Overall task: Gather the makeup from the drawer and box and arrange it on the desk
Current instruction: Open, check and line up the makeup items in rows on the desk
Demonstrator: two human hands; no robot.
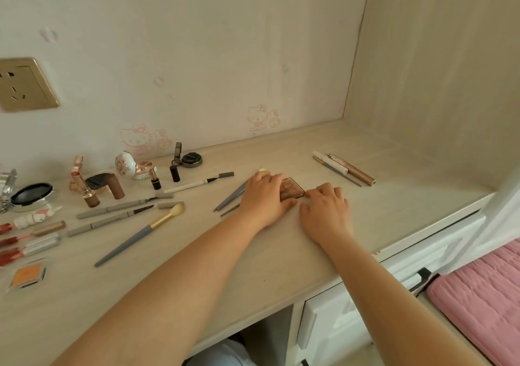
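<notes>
Brown compact (292,188) pinched by left hand (264,197), steadied by right hand (323,211) fingertips; best squared parallel to desk (281,267) edge, clear of grey pencils (229,197).

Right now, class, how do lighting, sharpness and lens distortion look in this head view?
Head view: light is soft and even, with faint shadows under the hands, left hand and right hand; the desk edge bows from the wide-angle lens; the socket at the left border looks skewed; the frame is slightly soft.

No legible text anywhere.
</notes>
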